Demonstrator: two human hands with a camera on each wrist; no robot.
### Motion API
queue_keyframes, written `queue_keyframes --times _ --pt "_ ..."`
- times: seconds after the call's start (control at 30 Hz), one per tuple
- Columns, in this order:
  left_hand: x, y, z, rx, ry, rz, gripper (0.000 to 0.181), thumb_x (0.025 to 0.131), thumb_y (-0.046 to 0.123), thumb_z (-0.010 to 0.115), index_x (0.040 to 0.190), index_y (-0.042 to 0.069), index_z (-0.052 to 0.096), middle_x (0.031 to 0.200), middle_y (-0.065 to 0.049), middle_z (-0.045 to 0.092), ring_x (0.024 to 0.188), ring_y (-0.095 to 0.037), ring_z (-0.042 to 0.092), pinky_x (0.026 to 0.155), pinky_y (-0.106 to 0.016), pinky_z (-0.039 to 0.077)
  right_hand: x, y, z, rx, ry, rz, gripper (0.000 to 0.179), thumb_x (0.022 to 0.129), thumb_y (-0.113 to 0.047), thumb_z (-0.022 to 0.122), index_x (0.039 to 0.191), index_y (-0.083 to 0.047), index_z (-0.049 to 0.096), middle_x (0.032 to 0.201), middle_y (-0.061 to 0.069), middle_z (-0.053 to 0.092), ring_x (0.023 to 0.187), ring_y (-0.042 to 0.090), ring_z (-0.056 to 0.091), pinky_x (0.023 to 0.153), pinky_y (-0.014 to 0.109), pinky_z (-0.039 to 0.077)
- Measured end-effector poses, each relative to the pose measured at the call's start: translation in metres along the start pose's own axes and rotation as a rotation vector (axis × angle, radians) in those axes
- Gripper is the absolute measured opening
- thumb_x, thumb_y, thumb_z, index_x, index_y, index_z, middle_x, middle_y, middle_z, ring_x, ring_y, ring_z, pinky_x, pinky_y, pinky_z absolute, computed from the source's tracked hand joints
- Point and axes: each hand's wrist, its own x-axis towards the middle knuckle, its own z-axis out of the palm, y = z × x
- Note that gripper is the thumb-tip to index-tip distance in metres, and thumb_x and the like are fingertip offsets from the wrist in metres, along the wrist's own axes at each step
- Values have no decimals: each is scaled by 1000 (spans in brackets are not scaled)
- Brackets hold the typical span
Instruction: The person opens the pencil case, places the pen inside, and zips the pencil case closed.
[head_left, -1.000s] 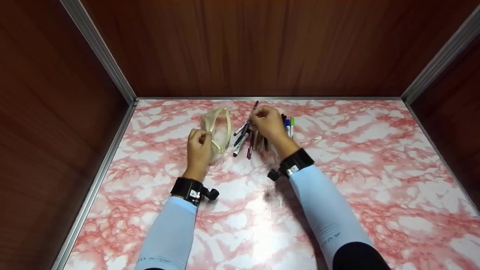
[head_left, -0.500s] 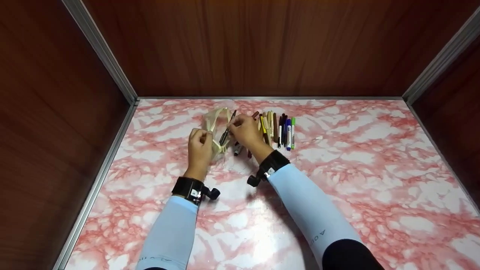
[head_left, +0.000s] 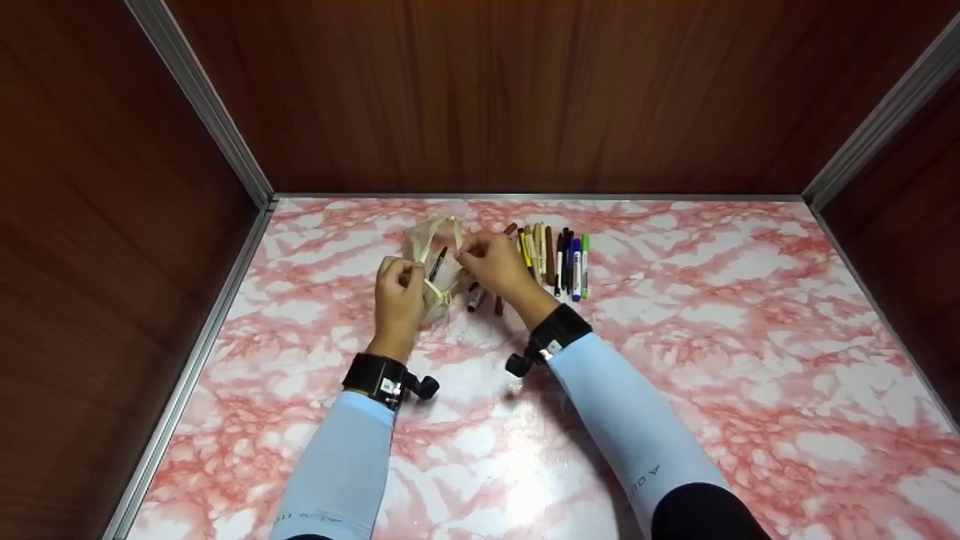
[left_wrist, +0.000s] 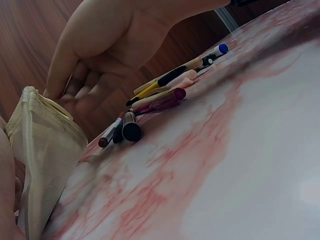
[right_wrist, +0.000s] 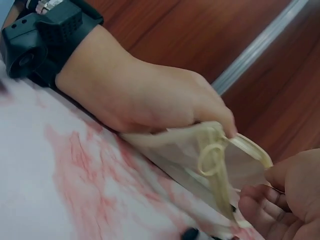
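My left hand [head_left: 399, 289] pinches the near-left edge of a pale yellow mesh pouch [right_wrist: 165, 150] and holds its zippered mouth apart. Inside the mouth lies a black pen [head_left: 438, 264], slanted, its lower end within the pouch. My right hand [head_left: 493, 262] is at the pouch's far-right rim, fingers loosely bent and fingertips right at the edge; no pen shows in them. Under and beside this hand lie several pens, among them a black-capped marker [left_wrist: 131, 127] and a purple pen [left_wrist: 160, 101], partly hidden by the hand in the head view.
A row of markers continues rightward: a yellow-and-black pen [head_left: 525, 251], a brown pen [head_left: 549, 256], a blue-capped marker [head_left: 577, 270] and a green-capped marker [head_left: 586, 266]. The red-and-white marbled table [head_left: 712, 315] is bounded by dark wood panels [head_left: 487, 97] with metal edging.
My right hand has carried a black pen leftward from the pile to the pouch and let it go inside. It has since shifted slightly right. My left hand has stayed on the pouch.
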Motion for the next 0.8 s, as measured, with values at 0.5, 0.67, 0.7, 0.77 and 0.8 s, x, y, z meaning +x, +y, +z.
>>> queue_keyframes --times 0.5,0.67,0.7,0.77,0.8 --pt "0 1 -2 25 -7 9 18 107 10 69 94 -2 71 102 -8 59 93 -15 57 83 -22 49 -20 40 -84 94 116 106 15 106 -9 71 112 3 79 88 13 75 69 22 68 56 29 58" --pt "0 1 -2 22 -11 1 19 108 10 69 94 -2 71 100 -6 58 92 -14 56 83 -23 48 -25 51 -110 64 175 122 17 108 -10 71 116 2 80 93 15 76 72 21 70 59 27 58" --pt "0 2 -2 20 -12 -3 18 108 11 69 95 -2 71 101 -6 58 92 -15 57 83 -23 48 -25 53 -116 42 193 115 17 107 -11 71 115 2 80 93 13 76 73 21 70 60 25 57" --pt "-2 2 -2 18 -18 -14 18 109 11 68 96 -1 71 102 -6 59 93 -15 57 83 -23 49 -28 60 -124 10 227 97 15 107 -11 72 112 1 80 89 8 75 70 18 68 59 22 55" --pt "-2 2 -3 18 -19 -17 17 109 10 68 96 -1 71 103 -7 59 93 -15 58 83 -23 50 -29 64 -128 -5 241 83 15 106 -10 72 110 2 80 87 4 74 68 16 67 58 21 54"
